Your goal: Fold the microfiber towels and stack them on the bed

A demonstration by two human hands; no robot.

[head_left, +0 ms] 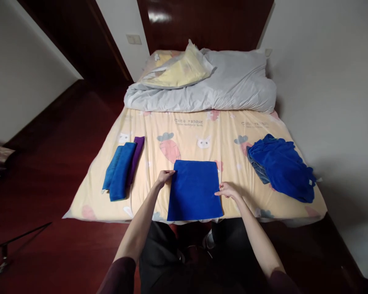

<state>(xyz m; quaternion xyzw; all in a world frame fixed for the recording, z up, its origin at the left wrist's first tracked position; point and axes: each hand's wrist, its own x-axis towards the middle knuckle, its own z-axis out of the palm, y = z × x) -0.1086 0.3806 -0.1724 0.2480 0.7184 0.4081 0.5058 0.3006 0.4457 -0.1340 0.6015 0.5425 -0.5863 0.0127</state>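
Observation:
A blue towel (194, 190) lies folded into a flat rectangle near the foot of the bed (202, 134). My left hand (164, 177) rests at its left edge near the far corner, fingers curled against the cloth. On the right edge, about halfway down, my right hand (227, 190) pinches the towel with its fingers together. Both forearms reach in from below.
Folded blue and purple towels (122, 168) lie in a row at the bed's left. A loose heap of blue towels (282, 166) sits at the right. A grey duvet (221, 87) and yellow pillow (178, 71) are bunched at the headboard. Dark wooden floor surrounds the bed.

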